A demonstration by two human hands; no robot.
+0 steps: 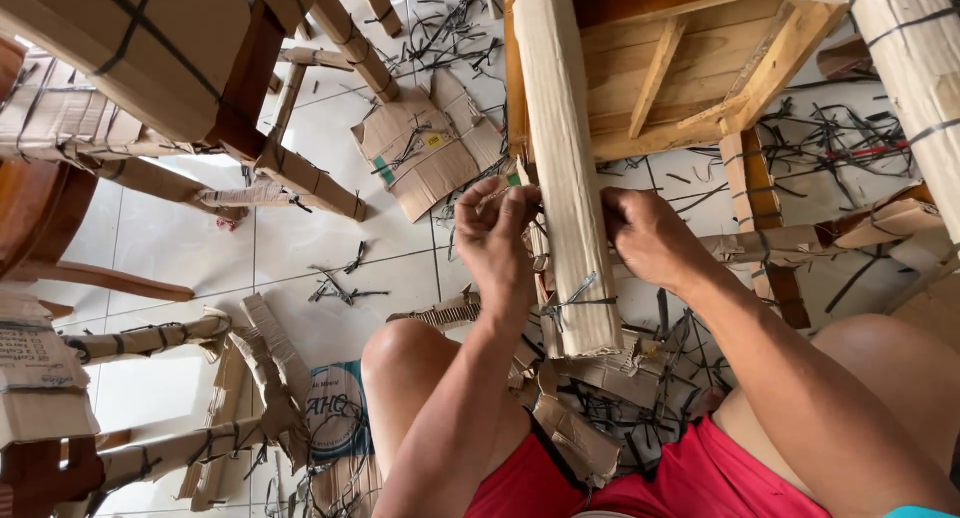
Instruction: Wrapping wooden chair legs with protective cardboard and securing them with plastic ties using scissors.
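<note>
A wooden chair [690,68] lies tipped in front of me, one leg wrapped in corrugated cardboard [566,158] and tied near its end with a dark strap [580,300]. My left hand [497,233] is closed against the left side of this wrapped leg, pinching something thin that I cannot make out. My right hand [650,240] grips the right side of the same cardboard wrap. Both hands sit about halfway along the leg, above my bare knees and red shorts.
Other chairs with cardboard-wrapped legs [330,38] stand at the left and top. A flattened cardboard piece [425,143] lies on the white tiled floor [300,238]. Cut dark straps [340,283] and cardboard scraps [270,378] litter the floor around my legs.
</note>
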